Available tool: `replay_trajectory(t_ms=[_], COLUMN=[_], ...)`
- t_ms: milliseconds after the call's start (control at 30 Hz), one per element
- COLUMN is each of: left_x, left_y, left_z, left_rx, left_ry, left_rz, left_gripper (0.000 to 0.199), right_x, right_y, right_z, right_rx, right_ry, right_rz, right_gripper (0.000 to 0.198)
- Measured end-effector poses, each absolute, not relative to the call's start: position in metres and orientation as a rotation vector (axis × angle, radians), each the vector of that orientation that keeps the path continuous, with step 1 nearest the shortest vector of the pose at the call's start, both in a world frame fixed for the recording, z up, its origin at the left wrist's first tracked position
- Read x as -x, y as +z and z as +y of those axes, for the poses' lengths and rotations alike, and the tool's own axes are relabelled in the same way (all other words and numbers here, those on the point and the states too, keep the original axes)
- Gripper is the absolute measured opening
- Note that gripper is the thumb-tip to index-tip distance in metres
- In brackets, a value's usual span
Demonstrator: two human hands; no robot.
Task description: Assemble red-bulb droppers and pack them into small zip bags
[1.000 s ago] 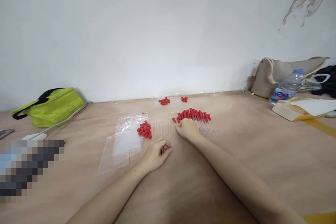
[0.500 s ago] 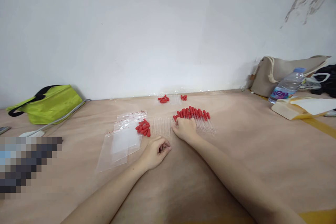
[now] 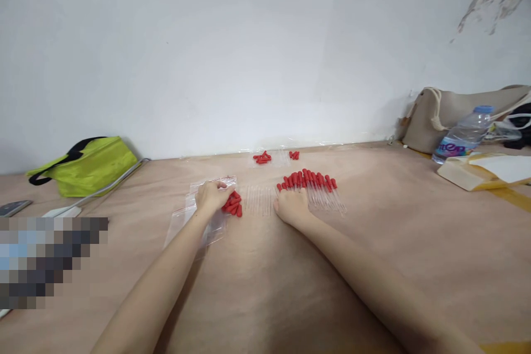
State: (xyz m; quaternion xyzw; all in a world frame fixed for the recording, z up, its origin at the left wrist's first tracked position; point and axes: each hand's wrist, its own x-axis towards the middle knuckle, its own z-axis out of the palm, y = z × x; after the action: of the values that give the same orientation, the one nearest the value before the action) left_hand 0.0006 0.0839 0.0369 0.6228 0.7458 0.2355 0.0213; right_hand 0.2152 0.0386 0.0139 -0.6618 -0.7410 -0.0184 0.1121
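Observation:
My left hand point(image 3: 212, 197) is over the right side of some clear zip bags point(image 3: 176, 227), its thumb and fingers apart at a small pile of loose red rubber bulbs point(image 3: 234, 206). Its fingertips are partly hidden. To the right of the pile lies a row of bare clear tubes point(image 3: 258, 200). My right hand point(image 3: 291, 207) is closed at the left end of a row of red-bulbed droppers point(image 3: 317, 182); the back of the hand covers whatever its fingers hold. Those droppers lie side by side, bulbs toward the wall.
Near the wall lie more red bulbs point(image 3: 262, 158) and a smaller bulb group point(image 3: 294, 155). A lime-green bag point(image 3: 95, 168) and a phone point(image 3: 14, 208) are on the left. At right are a water bottle point(image 3: 462, 135), a beige bag point(image 3: 423, 121) and an opened envelope point(image 3: 464, 172).
My left hand has moved from in front of the bare tubes, forward and left to the loose bulbs, and its fingers have opened. My right hand stays by the droppers. The view has shifted slightly.

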Motion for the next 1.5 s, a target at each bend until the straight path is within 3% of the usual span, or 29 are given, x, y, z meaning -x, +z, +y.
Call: replay_trajectory(t_ms=[167,367,433,500,600,800,1033,1500], left_x=[-0.005,-0.021,-0.031,-0.043,-0.057,-0.061,-0.062,-0.063], left_y=[0.029,0.042,0.045,0.043,0.029,-0.002,-0.015,-0.016], left_z=[0.097,0.081,0.062,0.039,0.007,-0.004,-0.003,-0.007], left_rx=[-1.857,-2.012,-2.073,-2.001,-1.607,-1.407,-1.683,-1.762], left_ry=[0.681,0.879,0.952,1.073,0.936,0.976,0.943,0.928], left_rz=[2.304,2.06,1.816,1.246,0.812,0.839,0.926,0.949], left_gripper=[0.034,0.024,0.023,0.024,0.034,0.035,0.022,0.02], right_x=[-0.238,-0.281,-0.288,-0.289,-0.286,-0.279,-0.266,-0.27], right_y=[0.023,0.015,0.01,0.007,0.004,-0.004,-0.012,-0.013], right_z=[0.03,0.016,0.011,0.006,0.0,-0.011,-0.023,-0.021], right_rx=[1.912,1.308,1.196,1.132,1.075,0.913,0.809,0.863], right_ry=[-0.004,0.257,0.277,0.294,0.297,0.163,0.067,0.004], right_rz=[-2.041,-2.036,-2.021,-2.018,-2.041,-2.064,-2.202,-2.263], right_gripper=[0.027,0.015,0.012,0.01,0.012,0.024,0.018,0.018])
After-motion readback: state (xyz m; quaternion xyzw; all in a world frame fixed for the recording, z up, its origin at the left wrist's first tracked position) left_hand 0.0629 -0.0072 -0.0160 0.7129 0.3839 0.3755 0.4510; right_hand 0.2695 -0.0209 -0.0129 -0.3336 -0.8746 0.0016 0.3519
